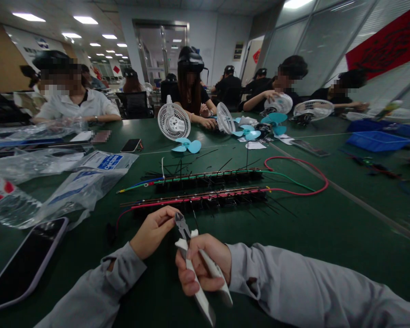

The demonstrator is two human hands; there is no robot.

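My right hand (205, 264) is wrapped round the white handles of a pair of diagonal cutters (182, 225), whose jaws point away from me. My left hand (153, 232) is pinched closed, its fingertips beside the tip of the cutters; what they hold, if anything, is too small to make out. Just beyond both hands lies a long black strip bundled with red wire (177, 200), with many thin black cable-tie ends sticking out. Behind it a similar strip with green wire (212, 175) lies roughly parallel. One dark tie end (194, 213) rises close to the cutters.
At left are a phone (27, 264), a water bottle (10, 205) and plastic bags (89, 177). A red cable (323, 182) loops at right. Across the table, people handle white fan parts (174, 120); blue fan blades (187, 146) and blue trays (379, 140) lie there.
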